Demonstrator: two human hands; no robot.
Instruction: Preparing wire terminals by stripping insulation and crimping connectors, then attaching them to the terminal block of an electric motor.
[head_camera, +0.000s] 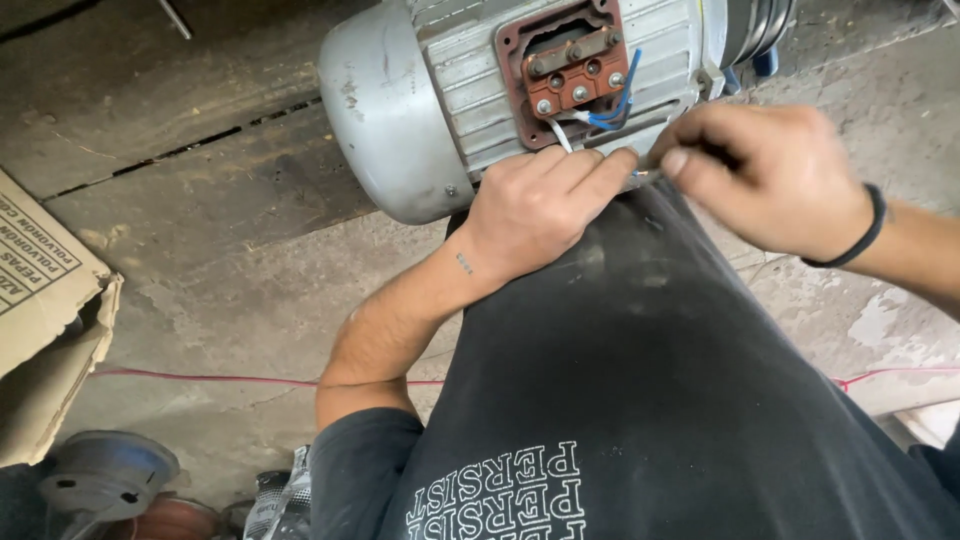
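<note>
A grey finned electric motor (420, 90) lies on the concrete floor, its reddish terminal box (572, 68) open toward me with studs and metal links showing. White and blue wires (600, 115) run out of the box. My left hand (540, 205) is closed just below the box, pinching a white wire end. My right hand (770, 175), with a black band on its wrist, meets it from the right, fingertips pinched on the same wire end or a thin tool; which one is hidden. Both hands hover over my dark-clothed knee.
A torn cardboard box (45, 300) sits at the left edge. A red cord (200, 378) runs across the cracked concrete floor (230, 250). A round grey metal part (105, 475) and some scraps lie at the bottom left.
</note>
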